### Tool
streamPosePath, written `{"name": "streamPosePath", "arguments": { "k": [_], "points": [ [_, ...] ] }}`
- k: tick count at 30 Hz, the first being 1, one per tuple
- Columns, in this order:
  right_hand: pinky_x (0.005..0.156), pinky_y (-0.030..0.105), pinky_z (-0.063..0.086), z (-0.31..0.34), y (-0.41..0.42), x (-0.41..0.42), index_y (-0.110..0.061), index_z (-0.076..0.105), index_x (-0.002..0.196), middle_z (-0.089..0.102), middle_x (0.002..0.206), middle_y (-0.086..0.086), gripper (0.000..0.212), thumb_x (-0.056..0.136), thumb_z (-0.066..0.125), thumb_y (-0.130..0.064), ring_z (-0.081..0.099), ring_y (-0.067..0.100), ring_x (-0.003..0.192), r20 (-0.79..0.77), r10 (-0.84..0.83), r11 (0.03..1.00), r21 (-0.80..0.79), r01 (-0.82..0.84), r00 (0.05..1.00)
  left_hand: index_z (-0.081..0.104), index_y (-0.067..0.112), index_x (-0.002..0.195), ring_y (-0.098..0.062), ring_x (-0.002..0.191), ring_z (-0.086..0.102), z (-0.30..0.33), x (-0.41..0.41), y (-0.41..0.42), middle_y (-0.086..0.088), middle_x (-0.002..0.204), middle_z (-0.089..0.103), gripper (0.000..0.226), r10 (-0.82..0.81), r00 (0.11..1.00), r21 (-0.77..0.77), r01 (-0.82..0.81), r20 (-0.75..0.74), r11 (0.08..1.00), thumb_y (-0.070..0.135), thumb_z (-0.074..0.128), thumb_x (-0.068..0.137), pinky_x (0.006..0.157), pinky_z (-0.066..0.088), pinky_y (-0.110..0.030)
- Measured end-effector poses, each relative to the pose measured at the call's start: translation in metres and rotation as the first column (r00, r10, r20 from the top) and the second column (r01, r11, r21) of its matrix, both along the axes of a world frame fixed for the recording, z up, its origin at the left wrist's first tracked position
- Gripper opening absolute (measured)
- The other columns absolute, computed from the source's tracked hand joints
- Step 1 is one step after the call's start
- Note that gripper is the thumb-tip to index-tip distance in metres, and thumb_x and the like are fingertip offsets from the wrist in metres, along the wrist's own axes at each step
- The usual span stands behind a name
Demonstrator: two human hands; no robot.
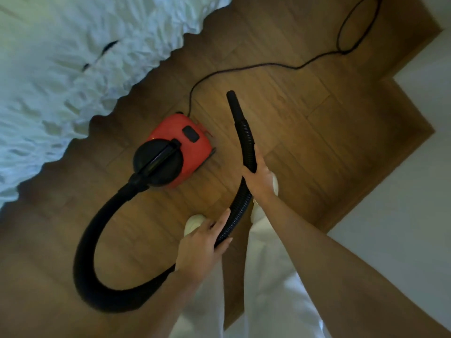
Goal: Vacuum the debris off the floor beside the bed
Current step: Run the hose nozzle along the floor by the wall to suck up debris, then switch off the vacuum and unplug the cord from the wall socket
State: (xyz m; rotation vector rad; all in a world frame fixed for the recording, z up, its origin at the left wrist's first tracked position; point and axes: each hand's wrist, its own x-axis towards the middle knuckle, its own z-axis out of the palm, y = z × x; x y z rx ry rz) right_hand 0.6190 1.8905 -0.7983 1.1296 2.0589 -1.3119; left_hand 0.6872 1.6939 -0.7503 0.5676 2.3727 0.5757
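A small red vacuum cleaner with a black lid stands on the wooden floor beside the bed. Its black ribbed hose loops from the lid round to the left and back up to a bare nozzle that points away from me. My right hand grips the hose just below the nozzle. My left hand holds the hose lower down, fingers partly wrapped around it. No debris is plain on the floor in this blurred view.
The black power cord runs from the vacuum across the floor and coils at the upper right. White walls bound the floor on the right. My feet in pale shoes and white trousers stand just behind the hose. A dark item lies on the white bedding.
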Motion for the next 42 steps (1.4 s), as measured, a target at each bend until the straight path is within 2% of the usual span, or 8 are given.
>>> {"name": "streamPosePath", "arguments": {
  "k": [3,11,17,22,28,33,38,42],
  "points": [
    [0.088,0.032,0.051,0.003,-0.033,0.000,-0.037,0.014,0.153,0.058,0.126,0.002,0.071,0.095,0.053,-0.024,0.059,0.021,0.107,-0.013,0.030,0.999,0.024,-0.030,0.999,0.021,0.036,0.148,-0.008,0.060,0.058,0.003,0.003,-0.031,0.004,0.092,0.063,0.065,-0.013,0.999,-0.021,0.014,0.030,1.000,0.061,0.035,0.089,0.042,0.047,-0.022],
    [0.083,0.025,0.045,-0.014,-0.048,0.012,-0.038,0.020,0.152,0.054,0.112,-0.006,0.066,0.095,0.054,-0.028,0.054,0.012,0.098,-0.042,-0.051,0.995,0.082,0.055,0.998,0.023,0.029,0.150,-0.015,0.089,0.059,0.005,-0.023,-0.048,0.003,0.120,0.056,0.062,-0.220,0.974,-0.107,0.224,0.052,0.969,0.058,0.017,0.095,0.057,0.036,-0.025],
    [0.078,0.029,0.049,-0.023,-0.016,0.018,-0.039,0.019,0.152,0.054,0.111,-0.004,0.068,0.095,0.054,-0.028,0.056,0.015,0.094,-0.017,-0.110,0.987,0.118,0.111,0.994,0.045,0.012,0.139,-0.024,0.110,0.054,-0.040,-0.096,-0.041,-0.007,0.119,0.060,0.050,-0.161,0.984,-0.183,0.144,-0.082,0.973,0.040,0.031,0.100,0.077,0.053,-0.035],
    [0.076,0.033,0.054,-0.036,0.012,0.023,-0.043,0.017,0.150,0.058,0.109,-0.001,0.069,0.094,0.054,-0.028,0.060,0.018,0.091,0.037,-0.124,0.990,0.079,0.120,0.992,0.045,0.008,0.140,-0.033,0.121,0.049,-0.078,-0.153,-0.013,-0.015,0.127,0.057,0.048,-0.251,0.956,-0.270,0.205,-0.148,0.941,0.033,0.042,0.099,0.098,0.044,-0.045],
    [0.081,0.033,0.053,-0.050,0.037,0.019,-0.038,0.016,0.152,0.057,0.105,-0.002,0.068,0.095,0.053,-0.026,0.059,0.018,0.092,0.033,-0.113,0.991,0.081,0.110,0.993,0.047,0.006,0.138,-0.037,0.123,0.046,-0.105,-0.200,0.011,-0.018,0.131,0.055,0.048,-0.257,0.950,-0.328,0.188,-0.179,0.926,0.027,0.049,0.095,0.098,0.041,-0.049],
    [0.081,0.032,0.053,-0.065,0.033,0.016,-0.037,0.021,0.151,0.059,0.107,-0.004,0.067,0.094,0.054,-0.023,0.060,0.016,0.093,0.008,-0.140,0.989,0.056,0.139,0.990,0.039,0.010,0.144,-0.032,0.139,0.029,-0.126,-0.218,0.008,-0.009,0.148,0.041,0.053,-0.426,0.902,-0.444,0.356,-0.067,0.822,0.032,0.046,0.097,0.109,0.028,-0.046],
    [0.080,0.032,0.054,-0.074,0.009,0.020,-0.040,0.020,0.151,0.060,0.111,-0.002,0.069,0.093,0.055,-0.026,0.061,0.016,0.092,0.018,-0.122,0.992,0.036,0.121,0.992,0.019,0.015,0.152,-0.027,0.147,0.011,-0.136,-0.228,0.000,-0.003,0.160,0.018,0.061,-0.699,0.703,-0.567,0.632,0.132,0.528,0.043,0.035,0.100,0.116,0.021,-0.045],
    [0.067,0.020,0.048,-0.070,-0.013,0.021,-0.037,0.020,0.151,0.060,0.102,-0.003,0.067,0.094,0.055,-0.027,0.058,0.007,0.076,0.001,-0.123,0.992,0.028,0.123,0.992,0.009,0.016,0.153,-0.028,0.148,0.006,-0.137,-0.233,-0.002,-0.004,0.162,0.011,0.066,-0.736,0.648,-0.575,0.683,0.193,0.451,0.045,0.035,0.100,0.117,0.018,-0.048]
  ]
}}
